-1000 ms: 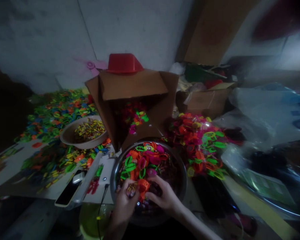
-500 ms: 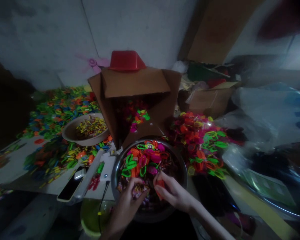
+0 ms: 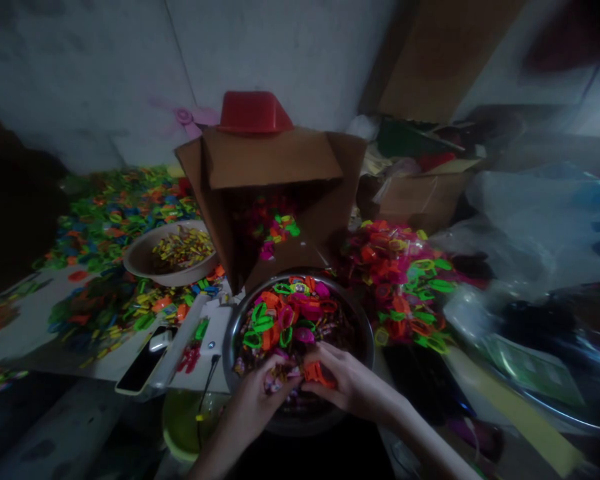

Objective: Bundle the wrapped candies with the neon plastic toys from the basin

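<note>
Over the near side of a round metal bowl (image 3: 369, 337), my two hands work close together. My right hand (image 3: 353, 387) is closed on an orange plastic piece (image 3: 320, 375), which looks like a toy watch. Curled around a few small wrapped pieces that look like candies (image 3: 276, 380), my left hand (image 3: 255, 400) has its fingertips almost at the orange piece. Green, orange and magenta toy watches (image 3: 285, 313) lie heaped in the far part of the bowl. Small wrapped pieces show beneath them.
An open cardboard box (image 3: 275, 160) with a red tray (image 3: 255, 112) on top stands behind the bowl. Coloured watches (image 3: 405, 287) are piled at right. Left are a basin of yellow pieces (image 3: 135, 267), a phone (image 3: 143, 363) and a big coloured heap (image 3: 115, 213).
The orange piece has turned and shows more of itself in my right hand. Both hands have drawn closer together, nearly touching over the bowl.
</note>
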The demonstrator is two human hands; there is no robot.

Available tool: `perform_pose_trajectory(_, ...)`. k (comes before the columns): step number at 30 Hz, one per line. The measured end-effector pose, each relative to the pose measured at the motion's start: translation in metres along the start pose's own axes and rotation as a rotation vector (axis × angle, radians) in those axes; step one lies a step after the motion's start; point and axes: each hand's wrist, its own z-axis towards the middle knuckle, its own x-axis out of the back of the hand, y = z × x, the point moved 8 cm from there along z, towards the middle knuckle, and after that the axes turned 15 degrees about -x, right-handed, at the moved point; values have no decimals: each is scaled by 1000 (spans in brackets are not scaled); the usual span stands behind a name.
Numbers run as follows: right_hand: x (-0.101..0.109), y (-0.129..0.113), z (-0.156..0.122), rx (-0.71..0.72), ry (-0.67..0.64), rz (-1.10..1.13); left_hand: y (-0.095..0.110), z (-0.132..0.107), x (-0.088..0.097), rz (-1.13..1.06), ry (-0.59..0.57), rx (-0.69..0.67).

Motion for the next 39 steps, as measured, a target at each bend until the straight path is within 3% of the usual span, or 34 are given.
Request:
perform_pose_trajectory(8,1,2,1,3,31,-28,-4,0,-4,74,-31,-7)
perform_pose_trajectory(15,0,2,2,16,26,-83,4,3,-4,164,-55,-51)
perform_pose_trajectory(26,-19,16,10,10,-74,-164,-1,7,-2,313,-255,-167)
perform_pose_trajectory(32,-24,14,5,88,-161,-189,6,8,-7,411,-391,-247)
perform_pose_trajectory(39,-25,25,2,72,-114,-246,8,14,-10,328,-346,-228)
